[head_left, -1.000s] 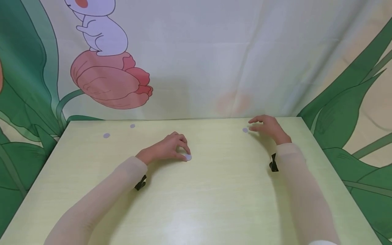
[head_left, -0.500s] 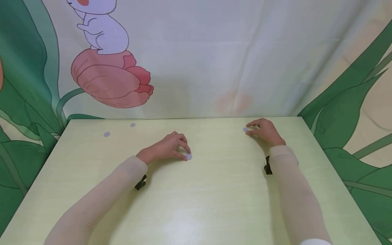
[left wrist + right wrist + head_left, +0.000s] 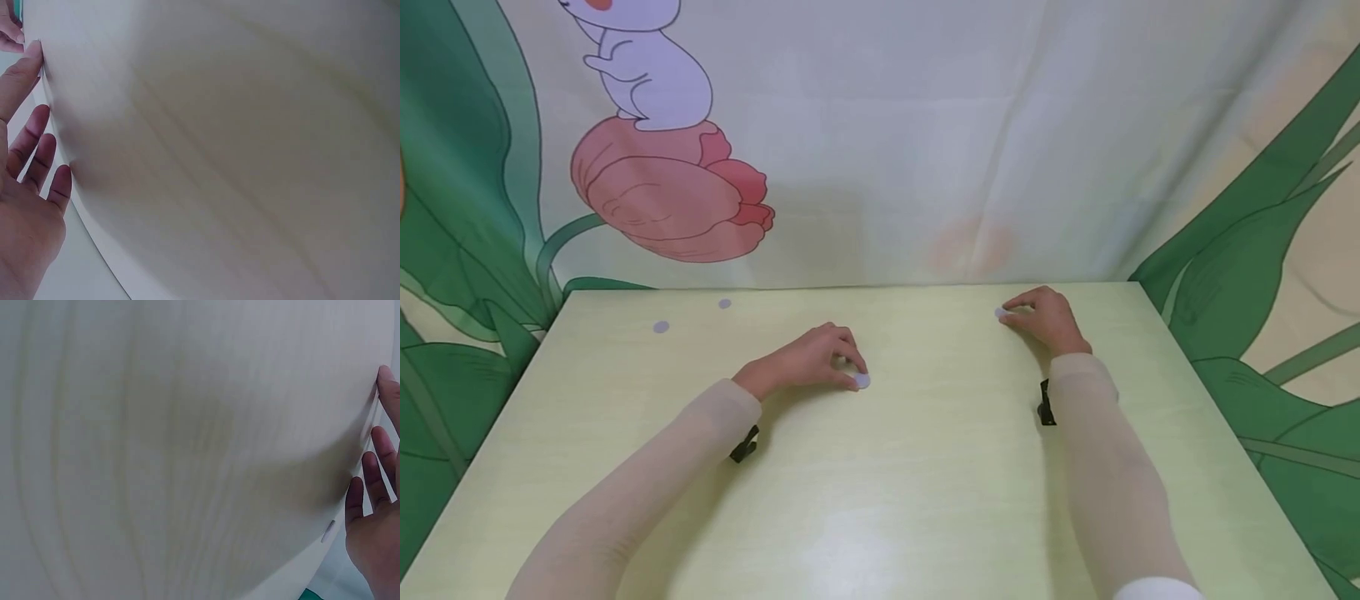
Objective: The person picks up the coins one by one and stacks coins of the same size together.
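Observation:
My left hand (image 3: 808, 358) pinches the edge of a small pale round disc (image 3: 862, 381) between thumb and fingertips, near the middle of the table. In the left wrist view the other fingers of this left hand (image 3: 31, 181) are spread against the tabletop. Farther back on the right, my right hand (image 3: 1043, 319) holds another small pale disc (image 3: 1001, 312) by its rim with thumb and forefinger. The right wrist view shows the fingers of my right hand (image 3: 375, 487) low over the table. Both discs lie flat, partly covered by fingertips.
Two more pale discs, a nearer one (image 3: 661, 327) and a farther one (image 3: 725, 303), lie at the table's back left. A printed curtain (image 3: 880, 167) hangs behind the light wooden table (image 3: 865, 500). One thin pale piece (image 3: 328, 531) shows in the right wrist view.
My right hand has moved slightly left onto the back-right disc, and its thumb and forefinger have closed on the rim. The left hand stays at its disc.

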Demonstrator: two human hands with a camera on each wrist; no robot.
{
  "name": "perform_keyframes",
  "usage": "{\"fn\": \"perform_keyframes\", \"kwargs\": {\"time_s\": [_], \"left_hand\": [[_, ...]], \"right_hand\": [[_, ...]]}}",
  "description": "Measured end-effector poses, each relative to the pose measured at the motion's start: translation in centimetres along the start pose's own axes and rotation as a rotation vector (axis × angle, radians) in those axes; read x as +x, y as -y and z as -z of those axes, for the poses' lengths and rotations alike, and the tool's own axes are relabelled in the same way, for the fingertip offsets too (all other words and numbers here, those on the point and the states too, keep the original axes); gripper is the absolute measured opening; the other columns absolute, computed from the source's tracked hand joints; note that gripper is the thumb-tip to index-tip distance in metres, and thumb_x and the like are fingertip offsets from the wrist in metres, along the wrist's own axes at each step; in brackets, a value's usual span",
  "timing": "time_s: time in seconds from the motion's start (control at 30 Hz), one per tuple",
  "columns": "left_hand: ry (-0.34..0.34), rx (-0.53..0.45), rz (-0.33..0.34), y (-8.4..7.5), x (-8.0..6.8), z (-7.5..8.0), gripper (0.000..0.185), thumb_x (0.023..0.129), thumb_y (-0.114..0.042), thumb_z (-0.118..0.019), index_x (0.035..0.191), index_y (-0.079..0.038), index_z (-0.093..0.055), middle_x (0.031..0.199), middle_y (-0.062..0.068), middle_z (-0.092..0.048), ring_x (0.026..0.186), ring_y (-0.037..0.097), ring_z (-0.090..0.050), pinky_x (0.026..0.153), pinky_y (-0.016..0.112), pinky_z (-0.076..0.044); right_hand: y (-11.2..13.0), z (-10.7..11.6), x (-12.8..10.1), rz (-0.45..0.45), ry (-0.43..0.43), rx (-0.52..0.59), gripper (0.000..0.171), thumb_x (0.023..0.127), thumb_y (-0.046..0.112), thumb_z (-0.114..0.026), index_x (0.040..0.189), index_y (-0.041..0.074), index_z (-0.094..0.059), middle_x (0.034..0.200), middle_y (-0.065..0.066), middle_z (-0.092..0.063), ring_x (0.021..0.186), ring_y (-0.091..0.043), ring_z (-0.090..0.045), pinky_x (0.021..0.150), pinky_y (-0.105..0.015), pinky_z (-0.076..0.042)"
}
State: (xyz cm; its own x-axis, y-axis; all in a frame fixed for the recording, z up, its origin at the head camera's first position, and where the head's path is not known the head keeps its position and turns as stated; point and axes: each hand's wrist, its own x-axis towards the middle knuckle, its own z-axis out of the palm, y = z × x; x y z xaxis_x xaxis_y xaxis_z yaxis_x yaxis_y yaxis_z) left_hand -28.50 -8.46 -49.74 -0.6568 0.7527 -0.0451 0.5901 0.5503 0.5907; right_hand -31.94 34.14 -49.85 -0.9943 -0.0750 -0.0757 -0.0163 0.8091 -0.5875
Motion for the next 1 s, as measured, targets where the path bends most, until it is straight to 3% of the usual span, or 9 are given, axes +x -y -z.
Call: {"fn": "perform_keyframes", "kwargs": {"time_s": [0.27,0.7,1.0], "left_hand": [[0.013,-0.054,-0.021,-0.14,0.09,0.26,0.025,0.083,-0.024,-0.087,0.106,-0.019,-0.08,0.097,-0.003,-0.064,0.092,0.015,-0.056,0.085,0.032,-0.049],[0.027,-0.075,-0.027,-0.03,0.33,0.04,0.023,0.084,-0.021,-0.086,0.105,-0.016,-0.079,0.09,-0.001,-0.062,0.086,0.015,-0.055,0.078,0.028,-0.049],[0.024,-0.074,-0.031,0.32,0.29,-0.09,0.022,0.083,-0.022,-0.087,0.104,-0.018,-0.079,0.09,-0.001,-0.062,0.084,0.015,-0.055,0.077,0.027,-0.049]], "right_hand": [[-0.1,0.01,0.24,-0.021,-0.002,0.002,0.031,0.095,0.031,-0.074,0.118,0.011,-0.076,0.141,-0.018,-0.056,0.137,-0.04,-0.043,0.113,-0.058,-0.034],[0.46,0.29,-0.01,-0.032,0.041,-0.013,0.031,0.096,0.032,-0.072,0.117,0.009,-0.074,0.142,-0.02,-0.055,0.137,-0.041,-0.041,0.113,-0.058,-0.033],[0.32,0.16,0.38,-0.042,0.07,-0.009,0.032,0.097,0.033,-0.071,0.118,0.009,-0.071,0.131,-0.016,-0.06,0.121,-0.034,-0.05,0.107,-0.054,-0.04]]}}
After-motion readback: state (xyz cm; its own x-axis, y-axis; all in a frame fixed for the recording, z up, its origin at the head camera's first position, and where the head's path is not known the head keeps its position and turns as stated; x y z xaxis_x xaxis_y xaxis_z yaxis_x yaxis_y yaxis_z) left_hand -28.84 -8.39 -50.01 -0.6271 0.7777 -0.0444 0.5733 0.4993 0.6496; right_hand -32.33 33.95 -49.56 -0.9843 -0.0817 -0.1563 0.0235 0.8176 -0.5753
